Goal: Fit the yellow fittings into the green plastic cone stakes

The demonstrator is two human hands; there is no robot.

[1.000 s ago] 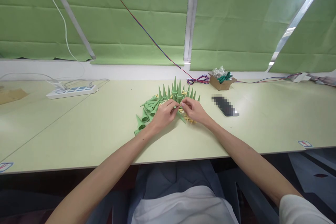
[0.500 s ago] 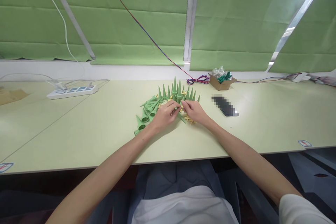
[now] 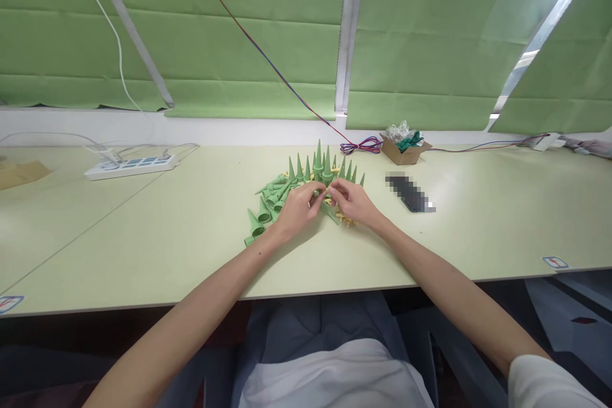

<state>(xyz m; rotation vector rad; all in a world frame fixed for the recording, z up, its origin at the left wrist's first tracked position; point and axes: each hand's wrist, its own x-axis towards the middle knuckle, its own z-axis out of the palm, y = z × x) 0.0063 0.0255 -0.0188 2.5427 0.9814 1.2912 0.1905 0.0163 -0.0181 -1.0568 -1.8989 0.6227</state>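
Observation:
My left hand [image 3: 299,207] is closed around a small green plastic piece, seemingly a cone spike, of which only a bit shows between the fingers. Fingertip to fingertip with it, my right hand [image 3: 352,201] pinches a tiny yellow plastic piece [image 3: 327,190]. Both hands hover just over the table, and the fingers hide most of what they hold. Below them, a green cone spike [image 3: 331,213] points toward me. Behind the hands several green spikes [image 3: 319,162] stand upright. Left of my left hand more hollow green cones [image 3: 256,223] lie on their sides. Small yellow T-shaped pieces [image 3: 348,219] lie beneath my right hand.
A dark phone [image 3: 408,193], partly pixelated, lies to the right. Behind it sits a small cardboard box [image 3: 405,154] with plastic wrap and green material, beside coiled red-blue wire [image 3: 361,145]. A white power strip [image 3: 131,167] and brown paper [image 3: 21,173] are at left.
My fingers have shifted slightly at the meeting point, and a yellow piece now shows between the fingertips. The spikes on the table look unmoved.

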